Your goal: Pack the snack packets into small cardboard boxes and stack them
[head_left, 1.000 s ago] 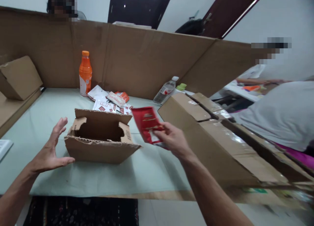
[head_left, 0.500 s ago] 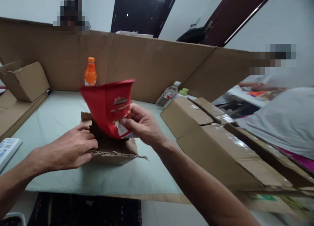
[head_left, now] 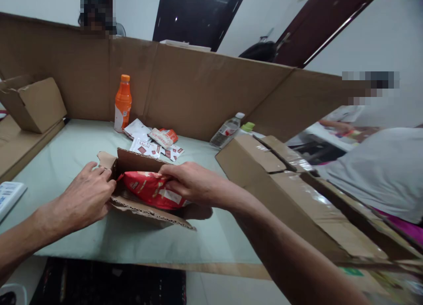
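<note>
A small open cardboard box stands on the table with its flaps up and out. At its left end, my left hand is closed on the box's edge, fingers bent over the cardboard. My right hand pinches the upper right part of a red plastic packet with pale print. The packet lies tilted within the box opening, its lower part hidden by the front flap. Just behind the box are several white sachets and an orange and white packet.
An orange drink bottle stands by the cardboard partition. A clear bottle leans at the back right. Larger cardboard boxes line the right side; another box is at left. A person in grey is beyond.
My right hand has lowered the red packet from above the box into its opening. The sachets behind, hidden before, now show. My left hand has shifted slightly left along the box.
</note>
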Demonstrator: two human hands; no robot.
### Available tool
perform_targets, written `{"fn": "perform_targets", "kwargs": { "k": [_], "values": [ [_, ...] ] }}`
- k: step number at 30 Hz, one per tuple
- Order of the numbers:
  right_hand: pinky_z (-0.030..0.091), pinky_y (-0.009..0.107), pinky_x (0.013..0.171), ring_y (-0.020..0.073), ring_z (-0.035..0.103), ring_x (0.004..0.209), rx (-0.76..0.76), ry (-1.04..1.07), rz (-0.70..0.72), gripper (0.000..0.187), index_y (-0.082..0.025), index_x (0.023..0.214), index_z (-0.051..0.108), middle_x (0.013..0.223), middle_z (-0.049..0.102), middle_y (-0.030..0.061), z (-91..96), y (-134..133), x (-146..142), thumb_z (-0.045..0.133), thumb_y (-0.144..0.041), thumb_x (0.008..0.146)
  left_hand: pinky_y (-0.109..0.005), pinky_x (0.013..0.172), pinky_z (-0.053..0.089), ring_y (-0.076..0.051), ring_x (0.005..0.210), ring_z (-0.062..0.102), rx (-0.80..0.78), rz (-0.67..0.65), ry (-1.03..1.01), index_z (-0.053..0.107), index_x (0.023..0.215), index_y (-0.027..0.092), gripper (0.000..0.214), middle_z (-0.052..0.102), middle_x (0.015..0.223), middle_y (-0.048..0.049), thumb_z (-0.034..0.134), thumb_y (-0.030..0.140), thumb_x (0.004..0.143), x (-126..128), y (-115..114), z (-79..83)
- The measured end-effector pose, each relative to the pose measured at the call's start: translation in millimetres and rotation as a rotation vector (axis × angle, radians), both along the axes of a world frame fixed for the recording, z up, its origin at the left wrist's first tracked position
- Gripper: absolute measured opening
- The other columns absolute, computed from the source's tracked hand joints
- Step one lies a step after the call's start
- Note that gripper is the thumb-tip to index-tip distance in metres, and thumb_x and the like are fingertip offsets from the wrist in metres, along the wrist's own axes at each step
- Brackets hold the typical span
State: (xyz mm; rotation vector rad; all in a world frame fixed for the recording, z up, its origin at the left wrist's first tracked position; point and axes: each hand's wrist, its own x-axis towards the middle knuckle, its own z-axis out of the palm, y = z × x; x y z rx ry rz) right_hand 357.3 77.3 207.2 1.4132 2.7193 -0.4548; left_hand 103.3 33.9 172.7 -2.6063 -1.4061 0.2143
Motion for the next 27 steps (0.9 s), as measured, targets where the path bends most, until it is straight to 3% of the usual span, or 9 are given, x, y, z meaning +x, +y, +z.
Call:
{"fn": "perform_targets", "kwargs": {
  "k": [5,8,11,14,17,19,22,25,27],
  "values": [
    [0.03,0.028,0.062,0.0162,0.061,0.077,-0.114,-0.11,0.099,0.021,-0.017,0.101,0.071,0.095,0.075,0.0073,-21.9,12.9,-29.1,0.053,-0.013,0.093,-0.055,0.1,0.049,-0.035,0.099,0.069,0.107,-0.083,-0.22,0.071,0.092,0.014,0.015,0.075,0.104,-0.0158,0.069,0.027,0.084,-0.1,-3.0,7.6],
    [0.035,0.027,0.065,0.017,0.065,0.082,-0.248,-0.107,0.256,0.025,-0.019,0.11,0.073,0.101,0.077,0.0061,-31.9,16.8,-37.9,0.052,-0.015,0.097,-0.051,0.098,0.049,-0.033,0.105,0.069,-0.003,-0.201,-0.299,0.07,0.103,0.016,0.022,0.074,0.113,-0.0138,0.072,0.025,0.083,8.2,1.6,14.1],
    [0.044,0.028,0.073,0.0186,0.069,0.091,-0.363,-0.082,0.375,0.031,-0.02,0.123,0.072,0.111,0.078,0.0069,-30.6,16.7,-29.9,0.052,-0.015,0.098,-0.056,0.1,0.046,-0.033,0.093,0.072,-0.174,-0.184,-0.175,0.072,0.09,0.017,0.012,0.077,0.091,-0.0107,0.074,0.022,0.079,15.3,8.4,17.3],
    [0.051,0.03,0.085,0.0184,0.071,0.101,-0.335,0.222,0.382,0.032,-0.018,0.125,0.071,0.118,0.077,0.0083,-19.5,17.0,-1.6,0.052,-0.016,0.099,-0.062,0.106,0.039,-0.031,0.083,0.071,-0.238,-0.198,-0.117,0.072,0.074,0.019,0.003,0.075,0.074,-0.0072,0.073,0.019,0.076,14.5,13.7,12.7],
    [0.057,0.03,0.081,0.0171,0.074,0.093,-0.199,0.731,0.227,0.027,-0.018,0.117,0.072,0.105,0.08,0.0078,-12.9,34.3,31.1,0.053,-0.03,0.101,-0.064,0.116,0.028,-0.028,0.084,0.07,-0.236,-0.269,-0.198,0.072,0.072,0.023,0.009,0.074,0.073,-0.0032,0.07,0.015,0.077,9.2,14.4,-0.3],
    [0.058,0.029,0.073,0.0178,0.074,0.086,-0.05,0.861,0.023,0.028,-0.017,0.112,0.072,0.097,0.079,0.008,-19.8,62.7,42.0,0.053,-0.035,0.102,-0.066,0.122,0.016,-0.027,0.089,0.07,-0.205,-0.29,-0.25,0.072,0.073,0.025,0.012,0.074,0.073,-0.0013,0.069,0.015,0.077,6.5,11.1,-9.8],
    [0.058,0.031,0.08,0.0201,0.073,0.092,0.106,0.58,-0.258,0.024,-0.016,0.108,0.073,0.104,0.078,0.0093,-50.2,124.6,34.2,0.053,-0.023,0.098,-0.067,0.126,0.004,-0.03,0.103,0.069,-0.102,-0.28,-0.294,0.076,0.088,0.027,0.011,0.078,0.085,-0.0027,0.071,0.022,0.08,3.8,1.6,-16.8],
    [0.053,0.036,0.097,0.026,0.069,0.112,0.082,0.373,-0.321,0.029,-0.014,0.114,0.073,0.12,0.075,0.0132,-92.4,186.7,9.5,0.062,-0.013,0.087,-0.06,0.129,0.011,-0.033,0.121,0.065,-0.001,-0.268,-0.299,0.074,0.116,0.024,0.032,0.077,0.118,-0.0091,0.07,0.036,0.086,-2.1,-8.3,-12.9],
    [0.051,0.039,0.102,0.03,0.064,0.121,0.044,0.334,-0.333,0.044,-0.013,0.124,0.069,0.129,0.071,0.0161,-117.3,217.8,-6.4,0.071,-0.014,0.08,-0.052,0.129,0.019,-0.031,0.134,0.058,0.032,-0.279,-0.278,0.066,0.135,0.024,0.047,0.066,0.142,-0.01,0.066,0.04,0.091,-7.3,-11.7,-7.7]
  ]
}}
